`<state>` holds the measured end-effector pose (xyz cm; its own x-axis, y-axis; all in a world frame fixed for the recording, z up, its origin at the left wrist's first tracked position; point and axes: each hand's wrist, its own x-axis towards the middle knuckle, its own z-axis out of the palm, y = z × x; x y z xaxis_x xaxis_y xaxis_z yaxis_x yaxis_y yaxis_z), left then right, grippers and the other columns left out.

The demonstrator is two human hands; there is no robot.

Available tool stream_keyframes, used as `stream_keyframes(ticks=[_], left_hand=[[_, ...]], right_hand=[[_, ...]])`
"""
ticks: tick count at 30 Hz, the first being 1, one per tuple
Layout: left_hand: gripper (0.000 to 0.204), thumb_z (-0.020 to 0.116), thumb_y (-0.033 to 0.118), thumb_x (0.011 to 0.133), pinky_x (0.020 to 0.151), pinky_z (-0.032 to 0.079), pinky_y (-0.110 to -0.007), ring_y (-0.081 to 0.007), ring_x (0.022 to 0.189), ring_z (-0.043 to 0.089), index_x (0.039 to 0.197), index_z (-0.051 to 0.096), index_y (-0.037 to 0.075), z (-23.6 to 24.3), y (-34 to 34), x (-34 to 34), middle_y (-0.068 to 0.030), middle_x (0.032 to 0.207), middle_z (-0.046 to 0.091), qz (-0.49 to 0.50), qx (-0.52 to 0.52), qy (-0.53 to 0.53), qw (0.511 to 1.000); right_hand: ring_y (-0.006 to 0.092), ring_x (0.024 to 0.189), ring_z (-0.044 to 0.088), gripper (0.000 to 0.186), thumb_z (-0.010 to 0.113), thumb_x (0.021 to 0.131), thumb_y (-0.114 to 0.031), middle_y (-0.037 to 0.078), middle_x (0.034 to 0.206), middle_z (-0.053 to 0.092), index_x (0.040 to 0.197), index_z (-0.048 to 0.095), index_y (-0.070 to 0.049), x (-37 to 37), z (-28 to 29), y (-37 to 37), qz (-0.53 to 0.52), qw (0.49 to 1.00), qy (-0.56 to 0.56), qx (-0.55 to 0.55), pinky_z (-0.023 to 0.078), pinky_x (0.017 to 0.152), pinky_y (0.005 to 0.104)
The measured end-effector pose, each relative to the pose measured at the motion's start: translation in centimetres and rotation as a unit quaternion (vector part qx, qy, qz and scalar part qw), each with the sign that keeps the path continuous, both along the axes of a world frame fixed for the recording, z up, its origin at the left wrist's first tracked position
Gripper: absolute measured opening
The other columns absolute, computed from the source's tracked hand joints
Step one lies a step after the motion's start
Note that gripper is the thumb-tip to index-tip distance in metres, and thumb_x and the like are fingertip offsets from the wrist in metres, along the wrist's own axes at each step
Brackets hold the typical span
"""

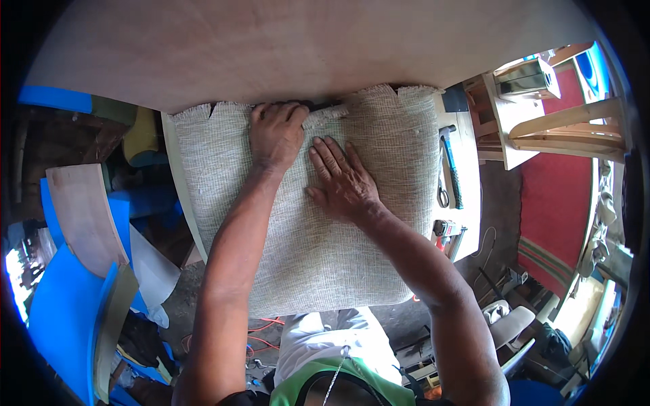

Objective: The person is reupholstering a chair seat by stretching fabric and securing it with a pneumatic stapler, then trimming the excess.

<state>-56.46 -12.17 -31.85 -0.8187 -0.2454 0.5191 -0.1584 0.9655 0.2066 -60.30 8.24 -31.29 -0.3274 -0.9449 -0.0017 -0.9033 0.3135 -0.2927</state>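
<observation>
A seat cushion covered in beige woven fabric (318,257) lies before me, its far edge against a tall plain board (318,47). The fabric's far edge is frayed, with small cuts near both corners. My left hand (276,135) is at the middle of that edge, its fingers bent over the fabric; their tips are partly hidden. Beside it, a strip of the frayed edge is folded back. My right hand (344,184) lies flat on the cushion top, fingers stretched out, holding nothing.
On the pale tabletop to the right lie a hammer (452,166), scissors (442,186) and a red-and-grey tool (445,230). Wooden frame pieces (569,128) stand farther right. Blue foam sheets (68,291) and a curved wooden panel (84,213) are at the left. Orange cord (267,331) runs along the floor.
</observation>
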Motion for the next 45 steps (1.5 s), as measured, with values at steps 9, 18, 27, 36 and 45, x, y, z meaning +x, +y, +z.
stream_keyframes(ticks=[9, 18, 27, 36, 45], left_hand=[[0.011, 0.067, 0.016, 0.083, 0.103, 0.043, -0.043, -0.0175, 0.098, 0.065, 0.093, 0.071, 0.015, -0.9, 1.9, 2.3, 0.0023, 0.102, 0.071, -0.065, 0.009, -0.053, 0.996], [0.040, 0.068, 0.015, 0.095, 0.121, 0.034, -0.051, -0.0340, 0.142, 0.047, 0.131, 0.060, 0.000, 3.0, 8.1, 9.0, -0.0156, 0.143, 0.058, -0.001, 0.125, -0.197, 0.973], [0.053, 0.049, 0.025, 0.099, 0.127, 0.021, -0.043, -0.0277, 0.149, 0.039, 0.145, 0.051, 0.000, 1.1, 3.7, 5.8, -0.0147, 0.154, 0.049, -0.001, 0.037, -0.366, 0.930], [0.047, 0.072, 0.000, 0.085, 0.107, 0.048, -0.049, -0.0361, 0.134, 0.052, 0.130, 0.060, 0.003, -2.5, 0.9, 1.8, -0.0175, 0.140, 0.059, -0.017, 0.275, -0.083, 0.958], [0.058, 0.086, 0.033, 0.078, 0.102, 0.041, -0.051, -0.0315, 0.119, 0.058, 0.121, 0.061, 0.004, 0.0, 1.3, 0.3, -0.0149, 0.122, 0.066, 0.128, 0.038, -0.109, 0.985]], right_hand=[[0.0327, 0.142, 0.043, 0.073, 0.053, 0.096, -0.052, 0.020, 0.146, 0.053, 0.145, 0.051, 0.001, -0.4, -0.3, -3.6, -0.052, 0.993, -0.064, 0.088, 0.018, 0.126, 0.0499], [0.0361, 0.130, 0.052, 0.057, 0.049, 0.096, -0.044, 0.023, 0.128, 0.064, 0.127, 0.063, 0.002, -0.7, -2.2, -2.7, -0.036, 0.999, 0.000, -0.006, 0.020, 0.124, 0.0514], [0.0306, 0.127, 0.054, 0.052, 0.051, 0.098, -0.038, 0.016, 0.134, 0.064, 0.131, 0.063, -0.001, -2.4, -2.0, -4.5, -0.029, 0.999, 0.025, -0.023, 0.034, 0.111, 0.0463], [0.0310, 0.126, 0.055, 0.048, 0.058, 0.092, -0.022, 0.016, 0.142, 0.058, 0.136, 0.059, -0.001, -4.3, -3.6, -5.1, -0.076, 0.984, -0.062, -0.148, 0.043, 0.104, 0.0455], [0.0468, 0.122, 0.050, 0.065, 0.076, 0.078, -0.009, 0.024, 0.134, 0.053, 0.135, 0.048, 0.002, -4.9, -5.9, -5.7, -0.139, 0.949, -0.058, -0.278, 0.044, 0.104, 0.0552]])
